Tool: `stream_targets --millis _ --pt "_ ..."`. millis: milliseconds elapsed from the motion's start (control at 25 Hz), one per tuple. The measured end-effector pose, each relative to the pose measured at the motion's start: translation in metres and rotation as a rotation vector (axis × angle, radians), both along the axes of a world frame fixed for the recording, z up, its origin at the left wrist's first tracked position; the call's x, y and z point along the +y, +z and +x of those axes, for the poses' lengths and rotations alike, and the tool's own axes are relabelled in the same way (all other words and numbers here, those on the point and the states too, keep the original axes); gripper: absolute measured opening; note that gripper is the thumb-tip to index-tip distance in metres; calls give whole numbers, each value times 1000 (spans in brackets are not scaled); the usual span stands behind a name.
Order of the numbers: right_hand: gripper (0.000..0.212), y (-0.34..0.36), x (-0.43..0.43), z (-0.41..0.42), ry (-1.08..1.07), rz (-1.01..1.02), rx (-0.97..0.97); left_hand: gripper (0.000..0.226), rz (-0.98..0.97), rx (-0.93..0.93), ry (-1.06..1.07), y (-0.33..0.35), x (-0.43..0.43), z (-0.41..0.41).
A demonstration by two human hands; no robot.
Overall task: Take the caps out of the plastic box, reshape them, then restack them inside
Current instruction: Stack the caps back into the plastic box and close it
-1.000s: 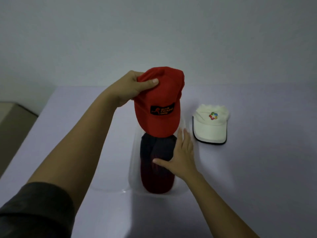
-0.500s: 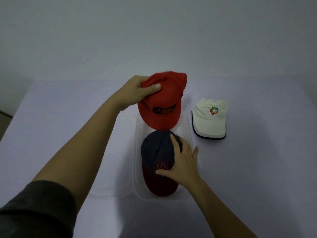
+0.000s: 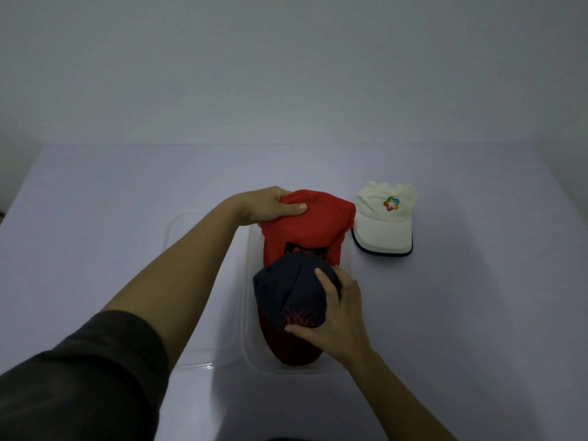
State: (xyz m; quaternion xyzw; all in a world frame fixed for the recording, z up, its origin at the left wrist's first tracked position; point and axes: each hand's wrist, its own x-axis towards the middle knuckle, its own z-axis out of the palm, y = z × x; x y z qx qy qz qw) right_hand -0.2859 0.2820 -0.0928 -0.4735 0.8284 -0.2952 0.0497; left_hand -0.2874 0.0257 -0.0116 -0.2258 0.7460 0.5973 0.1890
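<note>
Caps: three, red cap (image 3: 307,232), dark cap (image 3: 291,292), white cap (image 3: 383,222)
Box (image 3: 251,313): holds dark cap, frame centre
Left hand (image 3: 270,206): fingers grip red cap
Right hand (image 3: 339,316): fingers curl round dark cap

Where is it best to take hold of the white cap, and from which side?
Probably by its brim, pinched from the near side: the white cap lies flat on the table, brim pointing toward the near edge with nothing before it, and this spares the crown's shape.
</note>
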Motion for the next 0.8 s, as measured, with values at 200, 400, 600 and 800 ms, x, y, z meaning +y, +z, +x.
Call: stream_targets --millis 200,400,600,800 --pt "102 -1 3 0 22 -165 23 48 -42 -126 57 -11 -5 -4" --pt "103 -5 5 0 124 -288 78 44 -178 -141 95 -18 -10 -6" --pt "99 -10 7 1 145 -330 56 45 -67 -207 -3 -18 -6 -5" --pt "96 -6 7 -3 -11 -133 -181 60 -42 -339 -114 -29 9 -5"
